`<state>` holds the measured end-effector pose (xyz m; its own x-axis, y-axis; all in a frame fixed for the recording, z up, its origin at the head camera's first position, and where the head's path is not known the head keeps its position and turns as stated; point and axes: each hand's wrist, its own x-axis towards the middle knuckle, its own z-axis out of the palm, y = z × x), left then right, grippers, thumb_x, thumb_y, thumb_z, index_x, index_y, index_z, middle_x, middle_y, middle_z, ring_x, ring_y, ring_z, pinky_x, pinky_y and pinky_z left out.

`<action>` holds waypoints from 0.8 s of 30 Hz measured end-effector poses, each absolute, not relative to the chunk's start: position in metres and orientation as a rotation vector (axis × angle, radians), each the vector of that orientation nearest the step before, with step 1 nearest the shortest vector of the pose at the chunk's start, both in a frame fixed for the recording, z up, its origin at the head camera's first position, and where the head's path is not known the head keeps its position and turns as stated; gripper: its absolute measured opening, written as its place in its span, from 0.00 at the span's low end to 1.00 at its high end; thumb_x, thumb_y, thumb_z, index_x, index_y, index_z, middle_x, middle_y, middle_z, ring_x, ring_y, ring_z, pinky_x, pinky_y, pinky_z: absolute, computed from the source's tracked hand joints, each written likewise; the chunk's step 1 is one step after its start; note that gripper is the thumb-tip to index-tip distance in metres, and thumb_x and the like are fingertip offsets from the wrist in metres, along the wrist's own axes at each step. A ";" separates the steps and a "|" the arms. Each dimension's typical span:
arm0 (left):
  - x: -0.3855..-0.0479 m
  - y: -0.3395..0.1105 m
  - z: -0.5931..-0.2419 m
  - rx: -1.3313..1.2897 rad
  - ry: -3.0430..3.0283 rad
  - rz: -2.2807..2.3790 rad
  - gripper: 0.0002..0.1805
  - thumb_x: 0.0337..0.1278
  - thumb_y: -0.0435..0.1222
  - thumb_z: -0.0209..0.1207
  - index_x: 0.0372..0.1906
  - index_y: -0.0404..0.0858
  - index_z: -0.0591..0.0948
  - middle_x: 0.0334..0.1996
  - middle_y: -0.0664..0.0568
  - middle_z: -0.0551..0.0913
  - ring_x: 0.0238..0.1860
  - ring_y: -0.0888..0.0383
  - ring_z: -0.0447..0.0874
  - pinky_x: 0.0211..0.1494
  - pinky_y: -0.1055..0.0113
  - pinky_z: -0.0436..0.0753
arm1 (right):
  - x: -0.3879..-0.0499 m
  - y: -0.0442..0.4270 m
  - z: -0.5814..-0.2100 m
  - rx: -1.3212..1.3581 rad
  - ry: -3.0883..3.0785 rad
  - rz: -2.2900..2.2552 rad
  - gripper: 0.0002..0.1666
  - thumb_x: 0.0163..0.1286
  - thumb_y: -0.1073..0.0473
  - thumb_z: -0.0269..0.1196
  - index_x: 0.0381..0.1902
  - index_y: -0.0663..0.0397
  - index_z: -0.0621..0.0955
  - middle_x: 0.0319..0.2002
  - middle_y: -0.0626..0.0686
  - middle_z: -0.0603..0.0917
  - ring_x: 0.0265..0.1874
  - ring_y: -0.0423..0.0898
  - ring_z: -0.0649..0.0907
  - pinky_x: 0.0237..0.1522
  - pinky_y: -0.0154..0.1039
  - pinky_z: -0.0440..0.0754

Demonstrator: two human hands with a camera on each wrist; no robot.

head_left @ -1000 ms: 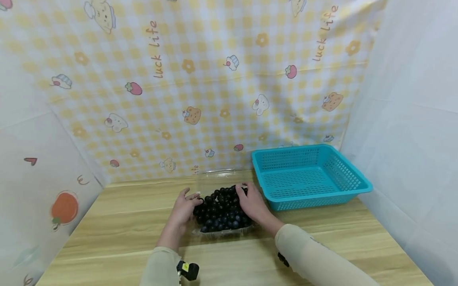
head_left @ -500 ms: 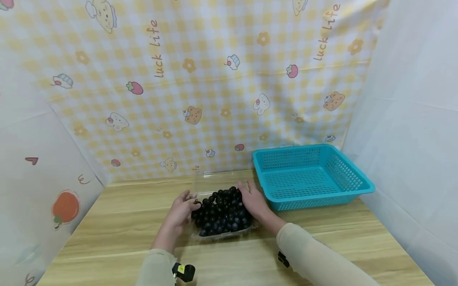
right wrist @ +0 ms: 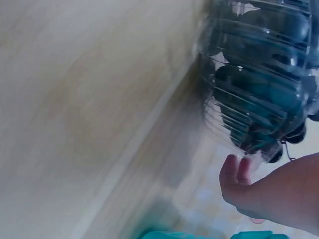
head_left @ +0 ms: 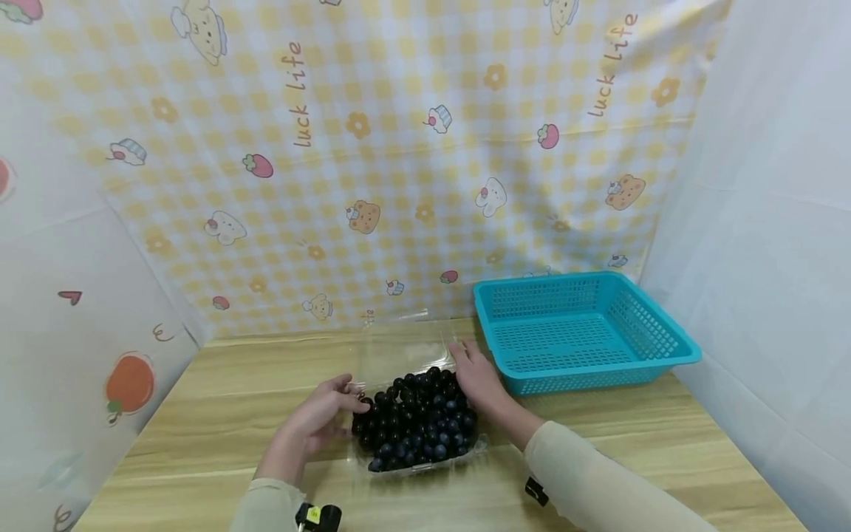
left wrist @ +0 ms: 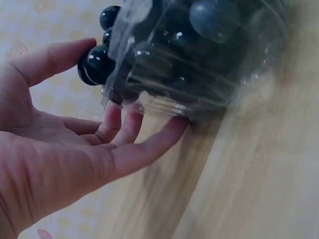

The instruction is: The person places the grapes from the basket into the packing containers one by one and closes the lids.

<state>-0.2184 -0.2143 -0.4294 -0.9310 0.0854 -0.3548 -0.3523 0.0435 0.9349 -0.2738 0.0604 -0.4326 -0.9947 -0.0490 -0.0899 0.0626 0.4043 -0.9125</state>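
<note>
A clear plastic clamshell box (head_left: 425,468) full of dark grapes (head_left: 412,423) is on the wooden table, its transparent lid (head_left: 399,347) folded back toward the curtain. My left hand (head_left: 319,411) holds the box's left side. In the left wrist view, that hand's thumb touches a grape (left wrist: 98,64) at the rim while its fingers bear on the box wall below. At the far right corner, my right hand (head_left: 480,380) grips the box. The right wrist view shows fingertips by the ribbed box wall (right wrist: 254,89); the thumb is hard to make out there.
To the right of the box stands a turquoise perforated basket (head_left: 592,368), with nothing inside it. Behind the wooden table (head_left: 266,369) hangs a checked curtain (head_left: 399,170). White sheets (head_left: 764,244) flank both sides.
The box of grapes has slid toward me, with both hands moving along with it. More of the folded-back lid shows. The basket stays where it was.
</note>
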 end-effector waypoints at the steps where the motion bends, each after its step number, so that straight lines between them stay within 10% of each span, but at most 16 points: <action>1: -0.217 -0.215 -0.429 -0.261 2.024 1.954 0.57 0.58 0.26 0.66 0.86 0.33 0.44 0.70 0.37 0.66 0.80 0.32 0.59 0.73 0.17 0.64 | -0.273 0.061 -0.431 0.010 2.552 -1.665 0.45 0.86 0.34 0.44 0.85 0.58 0.58 0.82 0.66 0.65 0.82 0.68 0.63 0.84 0.66 0.60; 12: -0.201 -0.207 -0.415 -0.275 2.214 1.968 0.54 0.68 0.65 0.62 0.85 0.42 0.52 0.83 0.31 0.53 0.82 0.26 0.52 0.74 0.20 0.64 | -0.251 0.066 -0.423 -0.079 2.507 -1.904 0.40 0.89 0.37 0.34 0.75 0.64 0.69 0.72 0.66 0.76 0.72 0.64 0.74 0.78 0.64 0.70; 24: -0.163 -0.187 -0.378 -0.301 2.308 2.116 0.51 0.74 0.72 0.43 0.85 0.40 0.53 0.88 0.38 0.45 0.87 0.32 0.41 0.82 0.24 0.55 | -0.216 0.071 -0.404 -0.185 2.310 -2.186 0.44 0.89 0.34 0.31 0.81 0.62 0.63 0.82 0.63 0.66 0.83 0.63 0.64 0.85 0.66 0.57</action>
<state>-0.1629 -0.1868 -0.3778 -0.9817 -0.1433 -0.1257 -0.1376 0.0766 0.9875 -0.2159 0.0713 -0.4042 -0.9923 -0.0543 0.1115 -0.1144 0.0522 -0.9921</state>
